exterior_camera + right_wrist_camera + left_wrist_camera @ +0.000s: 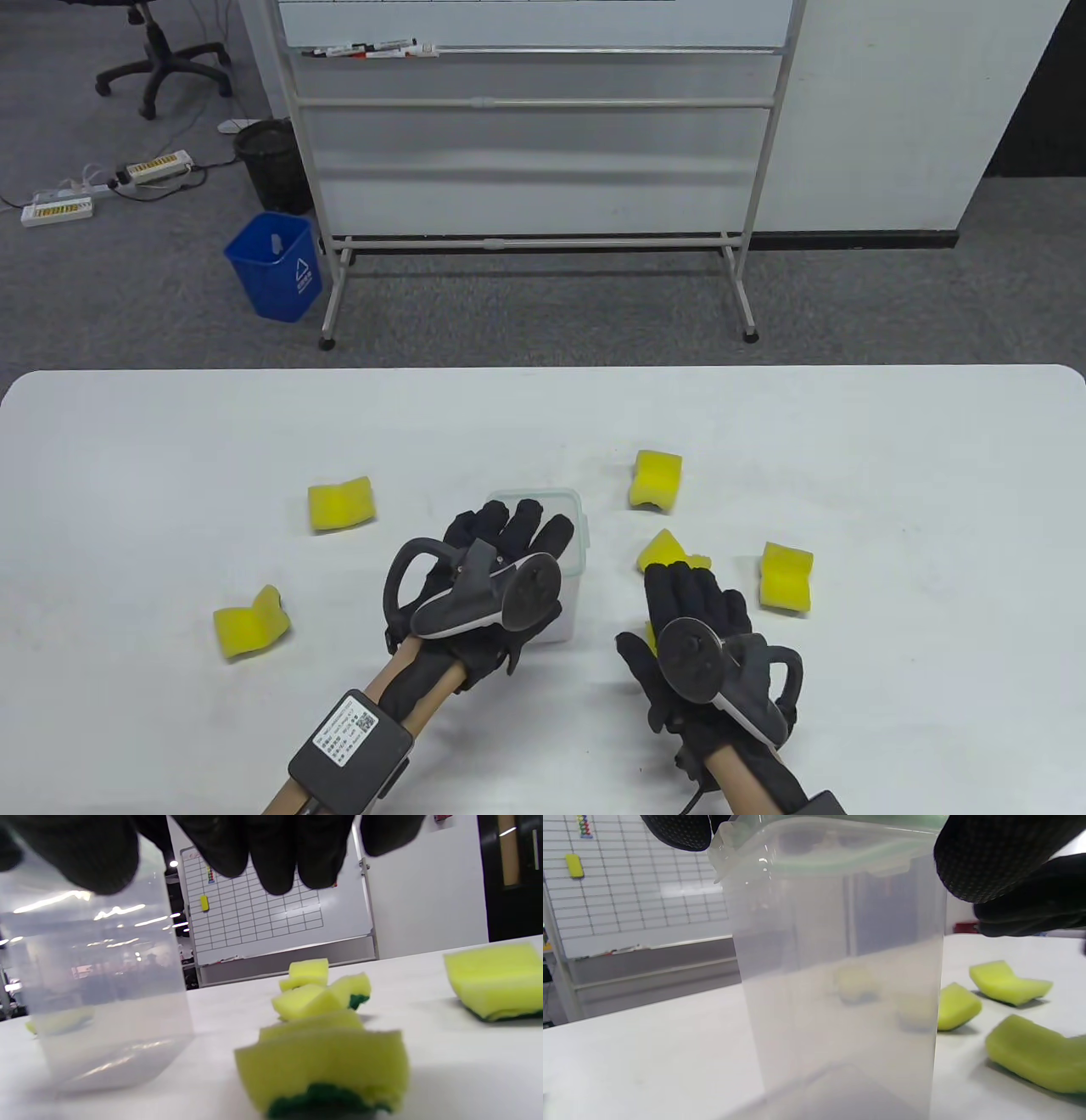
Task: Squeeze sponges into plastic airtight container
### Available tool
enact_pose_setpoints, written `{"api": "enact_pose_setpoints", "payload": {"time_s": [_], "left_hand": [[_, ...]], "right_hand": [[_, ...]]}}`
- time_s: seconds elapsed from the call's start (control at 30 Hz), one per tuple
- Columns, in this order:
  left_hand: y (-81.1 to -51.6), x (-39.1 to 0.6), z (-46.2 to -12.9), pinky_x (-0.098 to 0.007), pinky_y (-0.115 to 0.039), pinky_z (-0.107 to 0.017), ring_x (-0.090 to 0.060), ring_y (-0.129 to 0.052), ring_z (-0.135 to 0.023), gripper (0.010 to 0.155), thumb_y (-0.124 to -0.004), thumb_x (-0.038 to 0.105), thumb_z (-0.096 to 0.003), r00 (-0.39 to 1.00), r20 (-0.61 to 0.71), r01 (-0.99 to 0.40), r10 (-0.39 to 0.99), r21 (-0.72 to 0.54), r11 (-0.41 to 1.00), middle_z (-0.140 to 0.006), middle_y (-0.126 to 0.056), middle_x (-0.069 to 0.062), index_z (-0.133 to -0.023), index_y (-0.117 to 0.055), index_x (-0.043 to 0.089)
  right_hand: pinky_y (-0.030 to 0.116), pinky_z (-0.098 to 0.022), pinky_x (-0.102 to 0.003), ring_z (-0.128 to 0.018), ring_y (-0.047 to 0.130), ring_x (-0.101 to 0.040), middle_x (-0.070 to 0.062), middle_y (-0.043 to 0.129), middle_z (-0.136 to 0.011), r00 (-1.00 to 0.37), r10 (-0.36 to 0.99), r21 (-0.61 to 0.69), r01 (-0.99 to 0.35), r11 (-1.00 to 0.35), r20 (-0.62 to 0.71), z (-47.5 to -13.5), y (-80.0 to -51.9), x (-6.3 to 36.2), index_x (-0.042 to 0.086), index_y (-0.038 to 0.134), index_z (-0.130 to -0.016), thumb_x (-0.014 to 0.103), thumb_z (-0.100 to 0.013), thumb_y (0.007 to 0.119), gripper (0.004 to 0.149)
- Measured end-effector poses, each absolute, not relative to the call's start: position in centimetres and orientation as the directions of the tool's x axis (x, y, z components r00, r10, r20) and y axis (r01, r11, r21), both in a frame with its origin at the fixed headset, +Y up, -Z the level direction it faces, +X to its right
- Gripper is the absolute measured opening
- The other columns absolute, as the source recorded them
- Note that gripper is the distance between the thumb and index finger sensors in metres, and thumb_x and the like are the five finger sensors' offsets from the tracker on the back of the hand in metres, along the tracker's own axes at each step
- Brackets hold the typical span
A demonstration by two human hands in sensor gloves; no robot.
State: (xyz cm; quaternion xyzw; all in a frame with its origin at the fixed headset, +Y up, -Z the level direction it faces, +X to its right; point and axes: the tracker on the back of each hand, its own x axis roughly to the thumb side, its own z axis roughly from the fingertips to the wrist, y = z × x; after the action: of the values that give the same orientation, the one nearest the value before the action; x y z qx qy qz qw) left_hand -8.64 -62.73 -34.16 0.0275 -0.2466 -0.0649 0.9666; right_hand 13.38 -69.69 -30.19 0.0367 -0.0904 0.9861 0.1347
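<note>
In the table view the gloved left hand (501, 552) covers most of the clear plastic container with the green-sealed lid (567, 509), so its opening cannot be seen. The gloved right hand (691, 624) hides all but a sliver of a yellow sponge with a green scouring side (649, 637) beneath it. In the left wrist view the sponges behind the container wall are mere yellow blurs (855, 984), and the container's top and bottom are cut off by the edges.

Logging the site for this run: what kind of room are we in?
Most likely an office or meeting room: a rolling whiteboard with markers, an office chair on grey carpet, and power strips on the floor.
</note>
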Motion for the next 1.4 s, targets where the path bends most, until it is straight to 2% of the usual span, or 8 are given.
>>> {"api": "enact_pose_setpoints", "payload": {"time_s": [0.3,0.47,0.6,0.7,0.9,1.0,1.23,1.4], "left_hand": [[-62.2,-8.4,-32.5,-0.061,-0.054,-0.078,-0.039,-0.045,-0.103,0.082,-0.074,0.064,-0.0437,0.864,0.484,0.135,-0.136,0.037,0.99,-0.119,-0.041,-0.005,-0.112,-0.04,0.034],[-60.4,-9.2,-33.7,-0.061,-0.059,-0.077,-0.037,-0.054,-0.105,0.075,-0.071,0.063,-0.0453,0.871,0.49,0.06,-0.029,-0.047,0.997,-0.12,-0.05,-0.004,-0.111,-0.049,0.034],[-58.7,-12.6,-34.3,-0.06,-0.064,-0.074,-0.037,-0.063,-0.104,0.07,-0.07,0.062,-0.0465,0.864,0.431,-0.309,0.259,0.048,0.95,-0.116,-0.061,-0.008,-0.108,-0.058,0.031],[-60.0,-15.4,-35.4,-0.056,-0.073,-0.068,-0.038,-0.079,-0.093,0.065,-0.072,0.06,-0.0461,0.867,0.223,-0.48,0.446,0.13,0.868,-0.104,-0.078,-0.012,-0.099,-0.071,0.022],[-65.5,-17.5,-37.4,-0.048,-0.081,-0.056,-0.035,-0.09,-0.075,0.073,-0.07,0.069,-0.0443,0.718,0.003,-0.693,0.696,-0.103,0.714,-0.092,-0.079,-0.014,-0.095,-0.065,0.016],[-66.9,-17.6,-38.2,-0.046,-0.084,-0.053,-0.033,-0.093,-0.07,0.071,-0.072,0.069,-0.0444,0.69,-0.038,-0.716,0.723,-0.181,0.674,-0.088,-0.083,-0.013,-0.093,-0.067,0.017],[-67.6,-17.7,-38.7,-0.041,-0.091,-0.037,-0.025,-0.103,-0.046,0.069,-0.068,0.077,-0.0435,0.707,-0.04,-0.695,0.706,-0.224,0.683,-0.062,-0.099,-0.007,-0.075,-0.086,0.018],[-67.7,-17.6,-38.8,-0.038,-0.092,-0.028,-0.02,-0.104,-0.034,0.066,-0.07,0.072,-0.0442,0.666,-0.052,-0.734,0.744,-0.223,0.641,-0.05,-0.101,-0.007,-0.068,-0.088,0.013]], "right_hand": [[0.056,-0.073,-0.06,-0.103,0.07,-0.039,-0.012,0.065,-0.113,-0.929,0.361,-0.195,-0.369,-0.909,0.08,-30.3,-69.0,14.3,0.021,0.056,-0.109,0.061,-0.044,0.071,0.078],[0.061,-0.071,-0.059,-0.098,0.077,-0.04,-0.013,0.071,-0.11,-0.874,0.479,-0.239,-0.484,-0.842,0.081,-30.5,-67.4,14.5,0.02,0.062,-0.108,0.06,-0.044,0.072,0.076],[0.066,-0.068,-0.057,-0.091,0.085,-0.039,-0.014,0.078,-0.104,-0.844,0.532,-0.273,-0.528,-0.804,0.064,-30.8,-65.0,14.1,0.018,0.068,-0.105,0.061,-0.044,0.073,0.075],[0.071,-0.064,-0.055,-0.081,0.092,-0.036,-0.012,0.087,-0.096,-0.831,0.556,-0.294,-0.535,-0.792,0.012,-31.9,-62.9,13.3,0.017,0.078,-0.099,0.062,-0.044,0.074,0.071],[0.076,-0.059,-0.05,-0.07,0.098,-0.03,-0.008,0.094,-0.085,-0.768,0.633,-0.149,-0.617,-0.772,-0.097,-35.3,-62.8,11.3,0.018,0.084,-0.091,0.07,-0.038,0.082,0.074],[0.076,-0.059,-0.05,-0.069,0.097,-0.03,-0.008,0.093,-0.085,-0.767,0.628,-0.066,-0.625,-0.778,-0.135,-36.4,-64.0,10.4,0.018,0.084,-0.091,0.07,-0.038,0.083,0.075],[0.076,-0.057,-0.05,-0.065,0.098,-0.029,-0.008,0.095,-0.08,-0.658,0.728,0.196,-0.753,-0.628,-0.194,-37.7,-67.0,10.8,0.018,0.087,-0.087,0.076,-0.041,0.078,0.075],[0.08,-0.049,-0.046,-0.048,0.099,-0.022,-0.006,0.097,-0.064,-0.577,0.796,0.183,-0.815,-0.55,-0.184,-37.9,-67.5,10.9,0.014,0.09,-0.078,0.07,-0.042,0.079,0.067]]}}
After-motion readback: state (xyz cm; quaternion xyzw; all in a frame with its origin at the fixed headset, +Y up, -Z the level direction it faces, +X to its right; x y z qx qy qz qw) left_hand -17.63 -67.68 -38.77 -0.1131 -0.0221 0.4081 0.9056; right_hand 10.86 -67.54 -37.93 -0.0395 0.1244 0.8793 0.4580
